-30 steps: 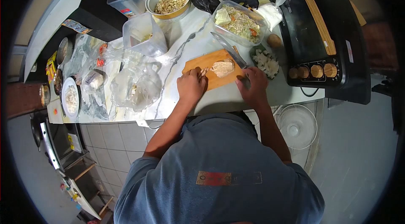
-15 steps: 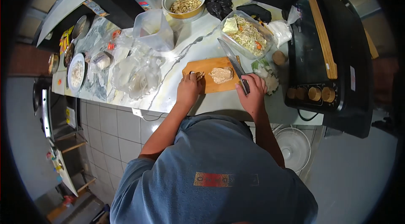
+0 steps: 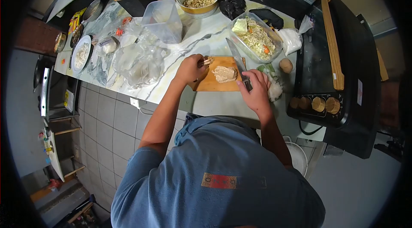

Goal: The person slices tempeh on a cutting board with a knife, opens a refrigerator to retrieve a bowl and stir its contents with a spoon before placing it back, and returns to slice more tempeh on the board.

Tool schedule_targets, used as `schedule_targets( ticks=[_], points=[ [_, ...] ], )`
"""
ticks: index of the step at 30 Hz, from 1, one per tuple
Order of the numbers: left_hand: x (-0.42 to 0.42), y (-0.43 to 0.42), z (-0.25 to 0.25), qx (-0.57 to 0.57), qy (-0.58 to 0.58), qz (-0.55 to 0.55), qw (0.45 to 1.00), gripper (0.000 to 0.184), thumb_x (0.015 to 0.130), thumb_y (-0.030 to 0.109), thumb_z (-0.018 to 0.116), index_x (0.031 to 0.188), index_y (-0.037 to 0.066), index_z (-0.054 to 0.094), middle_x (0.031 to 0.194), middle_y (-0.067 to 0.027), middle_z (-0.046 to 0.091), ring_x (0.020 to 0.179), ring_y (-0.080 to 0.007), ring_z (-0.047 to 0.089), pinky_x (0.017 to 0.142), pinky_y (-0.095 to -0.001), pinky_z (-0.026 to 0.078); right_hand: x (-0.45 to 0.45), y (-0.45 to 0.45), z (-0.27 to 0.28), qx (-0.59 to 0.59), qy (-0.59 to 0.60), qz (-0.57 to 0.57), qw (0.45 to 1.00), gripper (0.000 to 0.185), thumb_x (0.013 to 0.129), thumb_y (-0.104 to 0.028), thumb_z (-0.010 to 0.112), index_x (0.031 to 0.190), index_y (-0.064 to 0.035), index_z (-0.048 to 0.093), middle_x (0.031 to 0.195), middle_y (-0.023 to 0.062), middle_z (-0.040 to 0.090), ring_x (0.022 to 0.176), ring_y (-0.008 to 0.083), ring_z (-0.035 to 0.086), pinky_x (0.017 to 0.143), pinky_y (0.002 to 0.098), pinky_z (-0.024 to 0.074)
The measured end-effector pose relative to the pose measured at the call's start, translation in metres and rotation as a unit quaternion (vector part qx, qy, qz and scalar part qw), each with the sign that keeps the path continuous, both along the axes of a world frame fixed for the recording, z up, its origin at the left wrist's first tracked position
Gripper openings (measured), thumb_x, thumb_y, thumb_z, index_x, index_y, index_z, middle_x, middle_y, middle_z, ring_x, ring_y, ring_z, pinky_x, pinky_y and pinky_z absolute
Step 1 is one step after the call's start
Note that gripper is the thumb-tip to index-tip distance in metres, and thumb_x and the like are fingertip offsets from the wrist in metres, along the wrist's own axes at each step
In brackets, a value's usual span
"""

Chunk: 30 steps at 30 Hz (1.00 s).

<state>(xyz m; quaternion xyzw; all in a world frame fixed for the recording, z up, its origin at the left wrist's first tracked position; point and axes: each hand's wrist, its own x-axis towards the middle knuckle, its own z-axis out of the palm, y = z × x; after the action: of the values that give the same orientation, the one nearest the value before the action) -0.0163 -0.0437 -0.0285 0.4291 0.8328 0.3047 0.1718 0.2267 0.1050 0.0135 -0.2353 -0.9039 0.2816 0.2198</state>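
Observation:
A wooden cutting board [image 3: 207, 85] lies near the counter's front edge, with a pale brown, lumpy piece of food [image 3: 225, 74] on it, perhaps meat or tempeh. Over the board's left side, my left hand [image 3: 190, 69] is closed on a few thin brown strips [image 3: 207, 61] that poke out past the fingers. My right hand [image 3: 256, 87] grips the black handle of a kitchen knife [image 3: 234, 54]. Its blade points away from me along the board's right side, apart from the piece. Beyond the blade is a clear container [image 3: 274, 54] of shredded vegetables.
Behind the board stand a gold-banded pot [image 3: 197, 12] of chopped pieces and a clear plastic tub [image 3: 162, 24]. Crumpled plastic bags [image 3: 136, 63] and a white plate [image 3: 76, 66] lie left. A black oven [image 3: 315, 56], a brown round item [image 3: 286, 65] and a white-filled bag [image 3: 291, 40] are right.
My left hand has lifted from the board's left edge and moved slightly away from me, with strips in its fingers. The knife stays in my right hand. The view has shifted a little.

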Motion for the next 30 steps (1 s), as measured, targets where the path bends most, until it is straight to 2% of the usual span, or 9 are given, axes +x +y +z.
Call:
schedule_targets(
  ticks=[5, 7, 10, 12, 14, 18, 24, 26, 30],
  points=[
    [0.001, 0.001, 0.007, 0.021, -0.054, 0.015, 0.998, 0.029, 0.086, 0.021, 0.071, 0.107, 0.001, 0.067, 0.089, -0.0168, 0.072, 0.080, -0.0281, 0.070, 0.073, -0.0374, 0.054, 0.005, 0.002, 0.001, -0.011, 0.013, 0.003, 1.000, 0.031, 0.084, -0.025, 0.073, 0.111, -0.0117, 0.064, 0.116, 0.0068, 0.060, 0.114, 0.0301, 0.049, 0.099, 0.0435, 0.0335],
    [0.000, 0.002, 0.015, -0.035, -0.121, 0.074, 0.989, 0.031, 0.087, 0.023, 0.069, 0.109, 0.001, 0.069, 0.088, -0.0184, 0.072, 0.080, -0.0305, 0.071, 0.075, -0.0370, 0.055, 0.009, 0.002, -0.001, -0.015, 0.017, 0.002, 1.000, 0.031, 0.084, -0.025, 0.073, 0.110, -0.0114, 0.065, 0.115, 0.0067, 0.060, 0.114, 0.0300, 0.049, 0.099, 0.0435, 0.0340],
    [-0.001, 0.001, 0.016, -0.014, -0.087, 0.066, 0.994, 0.028, 0.089, 0.022, 0.068, 0.107, 0.002, 0.071, 0.087, -0.0190, 0.072, 0.078, -0.0305, 0.070, 0.074, -0.0371, 0.054, 0.011, 0.003, -0.001, -0.019, 0.023, 0.012, 0.999, 0.030, 0.084, -0.025, 0.073, 0.109, -0.0113, 0.065, 0.115, 0.0064, 0.060, 0.113, 0.0300, 0.050, 0.098, 0.0435, 0.0348],
    [-0.005, 0.001, 0.013, -0.003, -0.080, 0.064, 0.995, 0.026, 0.089, 0.022, 0.068, 0.106, 0.002, 0.072, 0.087, -0.0194, 0.071, 0.077, -0.0308, 0.070, 0.073, -0.0374, 0.054, 0.011, 0.004, 0.003, -0.020, 0.030, 0.009, 0.999, 0.028, 0.083, -0.018, 0.074, 0.108, -0.0093, 0.065, 0.113, 0.0068, 0.062, 0.111, 0.0295, 0.052, 0.100, 0.0410, 0.0361],
    [-0.011, -0.001, 0.008, 0.031, 0.013, 0.041, 0.999, 0.024, 0.089, 0.022, 0.068, 0.102, 0.002, 0.073, 0.086, -0.0197, 0.071, 0.076, -0.0319, 0.069, 0.072, -0.0379, 0.053, 0.011, 0.007, 0.002, -0.022, 0.031, 0.011, 0.999, 0.027, 0.083, -0.018, 0.074, 0.108, -0.0091, 0.065, 0.113, 0.0069, 0.062, 0.110, 0.0296, 0.052, 0.099, 0.0410, 0.0364],
    [-0.015, 0.001, 0.014, -0.002, -0.034, 0.058, 0.998, 0.024, 0.089, 0.023, 0.069, 0.102, 0.002, 0.073, 0.085, -0.0198, 0.071, 0.077, -0.0333, 0.068, 0.072, -0.0382, 0.053, 0.010, 0.014, 0.002, -0.030, 0.042, 0.019, 0.999, 0.026, 0.083, -0.015, 0.073, 0.107, -0.0086, 0.065, 0.112, 0.0072, 0.063, 0.109, 0.0296, 0.054, 0.098, 0.0407, 0.0381],
    [-0.016, -0.004, 0.023, 0.004, 0.029, 0.029, 0.999, 0.025, 0.091, 0.023, 0.067, 0.103, 0.002, 0.072, 0.088, -0.0192, 0.072, 0.080, -0.0331, 0.069, 0.073, -0.0369, 0.053, 0.010, 0.018, -0.002, -0.053, 0.067, 0.029, 0.996, 0.027, 0.083, -0.018, 0.073, 0.108, -0.0087, 0.065, 0.112, 0.0075, 0.062, 0.109, 0.0304, 0.052, 0.097, 0.0415, 0.0382],
    [-0.014, -0.005, 0.029, -0.013, -0.072, 0.066, 0.995, 0.027, 0.093, 0.023, 0.065, 0.107, 0.001, 0.072, 0.091, -0.0189, 0.073, 0.082, -0.0293, 0.071, 0.074, -0.0366, 0.054, 0.010, 0.019, -0.005, -0.053, 0.067, 0.031, 0.996, 0.027, 0.083, -0.018, 0.073, 0.107, -0.0086, 0.065, 0.112, 0.0076, 0.062, 0.110, 0.0304, 0.052, 0.097, 0.0415, 0.0382],
    [-0.022, -0.012, 0.020, -0.010, -0.133, 0.107, 0.985, 0.028, 0.095, 0.023, 0.063, 0.112, 0.002, 0.071, 0.094, -0.0189, 0.074, 0.084, -0.0262, 0.072, 0.078, -0.0366, 0.054, 0.010, 0.020, -0.003, -0.062, 0.064, 0.037, 0.995, 0.026, 0.084, -0.018, 0.073, 0.107, -0.0087, 0.065, 0.113, 0.0079, 0.062, 0.110, 0.0302, 0.052, 0.097, 0.0415, 0.0380]
  ],
)
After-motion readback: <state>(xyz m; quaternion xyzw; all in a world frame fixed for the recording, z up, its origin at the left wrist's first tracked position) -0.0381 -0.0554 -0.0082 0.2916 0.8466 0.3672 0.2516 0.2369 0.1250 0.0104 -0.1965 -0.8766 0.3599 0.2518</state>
